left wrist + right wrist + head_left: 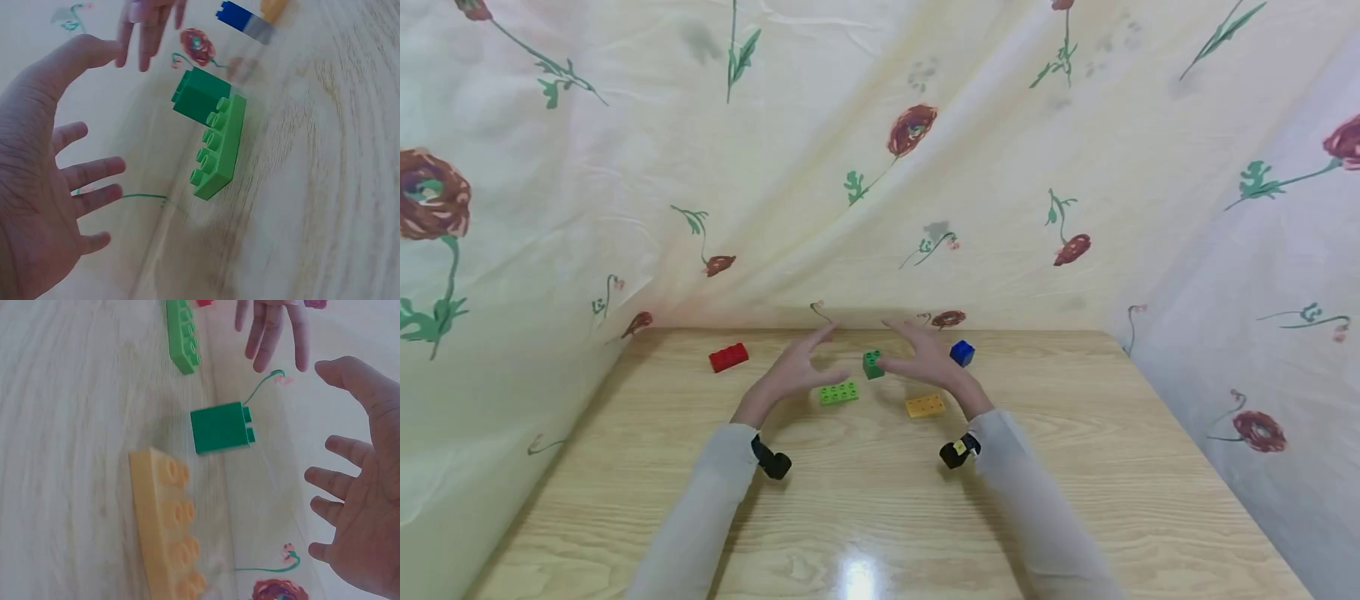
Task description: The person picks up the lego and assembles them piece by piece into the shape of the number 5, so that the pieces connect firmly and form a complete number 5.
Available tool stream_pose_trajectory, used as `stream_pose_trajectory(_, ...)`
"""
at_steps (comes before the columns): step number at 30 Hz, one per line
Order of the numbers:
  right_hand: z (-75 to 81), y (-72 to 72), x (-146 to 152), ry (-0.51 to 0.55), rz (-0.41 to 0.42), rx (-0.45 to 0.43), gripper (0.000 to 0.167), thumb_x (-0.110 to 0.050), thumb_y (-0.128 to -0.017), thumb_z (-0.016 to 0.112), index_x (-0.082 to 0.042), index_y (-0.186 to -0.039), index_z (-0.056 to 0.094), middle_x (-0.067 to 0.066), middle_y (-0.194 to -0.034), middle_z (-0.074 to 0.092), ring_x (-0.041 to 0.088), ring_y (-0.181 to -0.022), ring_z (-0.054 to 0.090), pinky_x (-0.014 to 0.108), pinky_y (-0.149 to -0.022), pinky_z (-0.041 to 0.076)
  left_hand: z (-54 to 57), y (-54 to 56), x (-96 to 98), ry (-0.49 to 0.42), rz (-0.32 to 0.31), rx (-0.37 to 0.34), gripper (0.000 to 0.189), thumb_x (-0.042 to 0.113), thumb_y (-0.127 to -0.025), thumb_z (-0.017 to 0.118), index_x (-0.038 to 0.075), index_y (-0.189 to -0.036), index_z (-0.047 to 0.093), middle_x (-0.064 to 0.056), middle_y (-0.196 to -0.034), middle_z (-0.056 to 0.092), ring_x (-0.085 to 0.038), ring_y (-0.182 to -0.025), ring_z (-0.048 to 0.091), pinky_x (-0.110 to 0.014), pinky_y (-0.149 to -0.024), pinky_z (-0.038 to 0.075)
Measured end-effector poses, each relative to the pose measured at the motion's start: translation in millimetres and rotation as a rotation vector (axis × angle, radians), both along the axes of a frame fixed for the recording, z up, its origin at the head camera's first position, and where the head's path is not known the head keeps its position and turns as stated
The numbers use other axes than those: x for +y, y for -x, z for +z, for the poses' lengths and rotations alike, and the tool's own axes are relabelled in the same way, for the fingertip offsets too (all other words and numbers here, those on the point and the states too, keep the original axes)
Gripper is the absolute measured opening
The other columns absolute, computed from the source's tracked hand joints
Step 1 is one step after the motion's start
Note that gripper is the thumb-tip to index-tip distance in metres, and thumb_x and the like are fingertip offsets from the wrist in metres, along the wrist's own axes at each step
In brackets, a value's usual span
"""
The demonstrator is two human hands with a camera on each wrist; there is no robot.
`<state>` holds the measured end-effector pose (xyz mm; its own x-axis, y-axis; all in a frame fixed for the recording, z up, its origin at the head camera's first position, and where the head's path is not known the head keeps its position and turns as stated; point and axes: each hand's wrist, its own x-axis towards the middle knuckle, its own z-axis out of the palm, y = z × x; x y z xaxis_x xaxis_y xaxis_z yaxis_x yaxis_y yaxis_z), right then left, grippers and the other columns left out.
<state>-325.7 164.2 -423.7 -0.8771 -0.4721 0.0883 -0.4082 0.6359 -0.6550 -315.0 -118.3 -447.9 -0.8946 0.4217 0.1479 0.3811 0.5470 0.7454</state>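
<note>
My left hand hovers over the table with fingers spread and holds nothing. Just below its thumb lies a light green toy brick, long and flat with studs. My right hand is held likewise, fingers apart, palm toward the other hand. By its thumb tip stands a dark green brick, taller and shorter in length; the right wrist view shows its whole side. An orange brick lies below the right hand. Beyond the right wrist sits a blue brick.
A red brick lies at the far left of the wooden table. Behind the table and along both sides hangs a cream cloth with printed flowers. A black wrist camera is strapped to the left wrist, another to the right.
</note>
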Motion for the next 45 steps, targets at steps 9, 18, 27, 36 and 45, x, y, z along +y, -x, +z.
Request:
stream_pose_trajectory(9,-15.0,-3.4,-12,0.057,-0.012,-0.046,0.081,-0.04,-0.091,0.076,-0.026,-0.159,0.035,0.004,-0.166,0.034,0.036,-0.152,0.031,0.063,-0.118,0.03,-18.2,-9.3,-13.7,-0.106,-0.034,-0.15,0.096,0.028,-0.084,0.084,0.028,-0.162,0.027,-0.015,-0.15,0.052,-0.035,-0.141,0.043,-0.065,-0.115,0.033)
stream_pose_trajectory(18,-27.4,-0.9,-17,0.146,-0.015,-0.052,0.073,-0.03,-0.09,0.078,-0.015,-0.153,0.046,0.01,-0.159,0.045,0.037,-0.15,0.036,0.061,-0.119,0.03,-34.1,-8.1,-22.2,-0.163,-0.075,-0.186,0.093,0.023,-0.08,0.088,0.016,-0.157,0.037,-0.013,-0.141,0.059,-0.032,-0.134,0.05,-0.059,-0.118,0.032)
stream_pose_trajectory(27,-32.7,2.7,-23,0.151,-0.026,-0.069,0.068,-0.021,-0.091,0.078,-0.007,-0.151,0.048,0.013,-0.157,0.048,0.04,-0.145,0.042,0.059,-0.115,0.038,-38.8,-5.0,-23.2,-0.142,-0.076,-0.201,0.072,0.012,-0.079,0.088,0.012,-0.143,0.054,-0.009,-0.127,0.065,-0.026,-0.122,0.055,-0.051,-0.116,0.034)
stream_pose_trajectory(36,-41.9,10.3,-27,0.17,-0.026,-0.068,0.062,-0.012,-0.091,0.076,-0.001,-0.147,0.051,0.018,-0.148,0.055,0.04,-0.132,0.055,0.054,-0.109,0.046,-41.7,-2.5,-26.1,-0.112,-0.071,-0.185,0.049,0.01,-0.08,0.084,0.01,-0.126,0.066,-0.005,-0.116,0.066,-0.021,-0.109,0.056,-0.042,-0.104,0.041)
stream_pose_trajectory(45,-39.2,5.9,-28,0.182,-0.044,-0.063,0.054,-0.002,-0.093,0.071,0.003,-0.143,0.053,0.023,-0.141,0.059,0.041,-0.125,0.059,0.052,-0.104,0.05,-41.1,-3.0,-23.7,-0.082,-0.05,-0.19,0.038,0.01,-0.08,0.084,0.013,-0.117,0.073,-0.002,-0.117,0.07,-0.019,-0.107,0.056,-0.039,-0.102,0.043)
